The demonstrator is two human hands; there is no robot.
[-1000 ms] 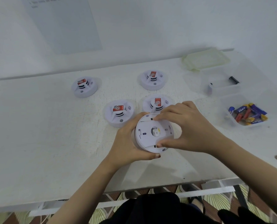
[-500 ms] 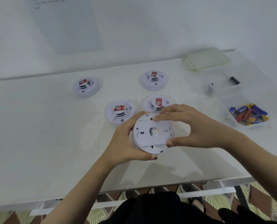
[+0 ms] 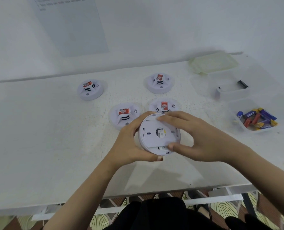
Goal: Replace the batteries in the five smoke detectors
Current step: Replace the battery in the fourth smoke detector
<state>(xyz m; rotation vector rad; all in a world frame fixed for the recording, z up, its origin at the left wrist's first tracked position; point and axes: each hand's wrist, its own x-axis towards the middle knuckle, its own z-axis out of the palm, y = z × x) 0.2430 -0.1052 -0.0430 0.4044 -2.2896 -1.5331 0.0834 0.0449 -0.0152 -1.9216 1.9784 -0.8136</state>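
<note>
Smoke detectors number five: four round white plastic units (image 3: 159, 83) mid-frame, fifth detector (image 3: 152, 136) gripped by left hand (image 3: 129, 145) and right hand (image 3: 204, 140), unchanged.

A round white smoke detector (image 3: 159, 135) is tilted with its flat back up, gripped by the left hand (image 3: 129, 143) and right hand (image 3: 202, 141). Four other detectors (image 3: 90, 90) sit behind it, red-labelled domes up. Coloured batteries (image 3: 257, 119) lie heaped far right, and a black battery (image 3: 242, 84) lies beyond them.
</note>
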